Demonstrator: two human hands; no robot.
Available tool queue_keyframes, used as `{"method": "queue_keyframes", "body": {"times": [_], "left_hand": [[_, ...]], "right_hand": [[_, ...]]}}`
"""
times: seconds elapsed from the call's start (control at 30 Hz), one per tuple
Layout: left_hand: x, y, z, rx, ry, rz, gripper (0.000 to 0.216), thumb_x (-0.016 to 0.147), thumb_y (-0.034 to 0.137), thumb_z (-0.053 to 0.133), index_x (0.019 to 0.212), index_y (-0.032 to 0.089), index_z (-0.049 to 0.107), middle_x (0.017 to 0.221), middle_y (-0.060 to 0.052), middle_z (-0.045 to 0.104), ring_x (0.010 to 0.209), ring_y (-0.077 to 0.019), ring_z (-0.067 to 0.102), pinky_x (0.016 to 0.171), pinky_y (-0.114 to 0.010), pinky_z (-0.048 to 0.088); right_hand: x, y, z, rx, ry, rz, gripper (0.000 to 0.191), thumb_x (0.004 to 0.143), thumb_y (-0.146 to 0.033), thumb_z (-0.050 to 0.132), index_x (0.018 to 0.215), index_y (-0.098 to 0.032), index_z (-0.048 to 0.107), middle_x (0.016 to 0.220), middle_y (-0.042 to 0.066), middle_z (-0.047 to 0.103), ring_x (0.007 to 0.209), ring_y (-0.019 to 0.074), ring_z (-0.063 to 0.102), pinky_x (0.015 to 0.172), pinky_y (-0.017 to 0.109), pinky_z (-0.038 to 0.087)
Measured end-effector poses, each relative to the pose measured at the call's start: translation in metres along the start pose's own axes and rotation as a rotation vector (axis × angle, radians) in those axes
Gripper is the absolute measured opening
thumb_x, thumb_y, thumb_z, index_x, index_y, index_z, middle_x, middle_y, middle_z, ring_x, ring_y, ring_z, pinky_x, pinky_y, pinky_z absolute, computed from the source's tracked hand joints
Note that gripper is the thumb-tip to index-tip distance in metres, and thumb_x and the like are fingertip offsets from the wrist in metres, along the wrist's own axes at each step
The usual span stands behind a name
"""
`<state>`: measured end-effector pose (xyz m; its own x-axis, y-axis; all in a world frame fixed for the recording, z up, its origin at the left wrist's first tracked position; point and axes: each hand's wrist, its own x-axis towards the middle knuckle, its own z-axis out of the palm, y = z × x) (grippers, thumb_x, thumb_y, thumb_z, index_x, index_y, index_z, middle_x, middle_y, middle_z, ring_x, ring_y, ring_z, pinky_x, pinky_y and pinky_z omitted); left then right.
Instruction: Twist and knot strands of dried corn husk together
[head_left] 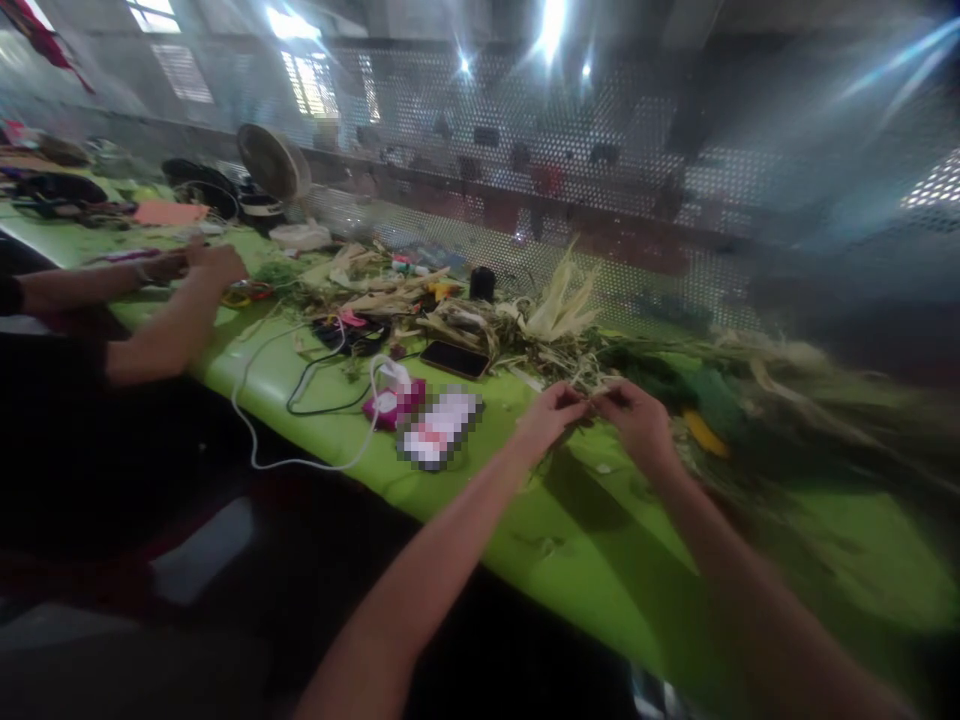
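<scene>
Over the green tabletop, my left hand pinches thin plant strands between thumb and fingers. Close beside it, my right hand is closed in a pinch on the same strands. The strands are small and partly hidden by my fingertips. Just beyond my hands lies a tangle of dried stalks, with pale corn husks fanned upward from it. A phone with a lit, blurred-out screen lies left of my left hand.
A dark phone lies near the heap. A white charger with looping cables sits by a magenta object. At left, a co-worker's hands work near yellow-handled scissors. Leafy stalks spread to the right; a perforated screen stands behind.
</scene>
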<state>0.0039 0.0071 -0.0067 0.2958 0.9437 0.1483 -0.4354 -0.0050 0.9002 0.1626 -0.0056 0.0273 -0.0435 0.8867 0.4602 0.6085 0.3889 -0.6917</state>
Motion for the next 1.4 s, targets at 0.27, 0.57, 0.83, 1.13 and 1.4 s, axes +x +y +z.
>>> {"method": "queue_keyframes", "body": {"times": [0.27, 0.57, 0.83, 1.13, 1.4], "left_hand": [[0.0, -0.001, -0.008, 0.057, -0.046, -0.039, 0.028, 0.073, 0.034, 0.076, 0.087, 0.015, 0.064, 0.084, -0.004, 0.066, 0.074, -0.0124, 0.061, 0.079, -0.029, 0.048], [0.004, -0.007, -0.012, 0.13, 0.102, -0.009, 0.022, 0.071, 0.033, 0.074, 0.084, 0.016, 0.069, 0.079, -0.003, 0.067, 0.072, -0.0119, 0.059, 0.076, -0.027, 0.047], [-0.003, 0.0, -0.001, -0.124, 0.239, -0.091, 0.021, 0.062, 0.026, 0.076, 0.078, 0.016, 0.066, 0.071, -0.001, 0.063, 0.066, -0.0113, 0.056, 0.069, -0.026, 0.044], [0.001, -0.002, -0.007, 0.196, 0.06, -0.029, 0.017, 0.07, 0.03, 0.069, 0.078, 0.016, 0.066, 0.069, 0.0, 0.061, 0.065, -0.0106, 0.052, 0.066, -0.024, 0.041], [0.004, -0.008, -0.012, 0.228, 0.109, 0.005, 0.021, 0.073, 0.035, 0.069, 0.084, 0.016, 0.067, 0.074, -0.001, 0.063, 0.069, -0.012, 0.054, 0.068, -0.025, 0.041]], "right_hand": [[-0.002, 0.0, 0.001, 0.016, -0.021, -0.042, 0.023, 0.081, -0.042, 0.065, 0.083, -0.02, 0.069, 0.076, 0.002, 0.068, 0.071, 0.018, 0.06, 0.069, 0.028, 0.045], [-0.003, -0.002, 0.002, 0.124, 0.008, 0.047, 0.03, 0.078, -0.045, 0.069, 0.093, -0.02, 0.073, 0.084, 0.005, 0.073, 0.073, 0.02, 0.064, 0.069, 0.031, 0.049], [-0.005, -0.007, 0.009, 0.143, -0.012, 0.061, 0.028, 0.074, -0.048, 0.072, 0.078, -0.019, 0.072, 0.075, 0.005, 0.072, 0.069, 0.0195, 0.063, 0.067, 0.032, 0.049], [0.009, -0.005, -0.005, 0.337, -0.2, 0.225, 0.034, 0.067, -0.044, 0.077, 0.088, -0.019, 0.073, 0.077, 0.003, 0.071, 0.071, 0.0187, 0.063, 0.068, 0.032, 0.049], [0.006, -0.004, 0.006, 0.361, -0.11, 0.269, 0.032, 0.062, -0.046, 0.078, 0.075, -0.018, 0.068, 0.066, 0.001, 0.066, 0.06, 0.0154, 0.056, 0.06, 0.029, 0.045]]}}
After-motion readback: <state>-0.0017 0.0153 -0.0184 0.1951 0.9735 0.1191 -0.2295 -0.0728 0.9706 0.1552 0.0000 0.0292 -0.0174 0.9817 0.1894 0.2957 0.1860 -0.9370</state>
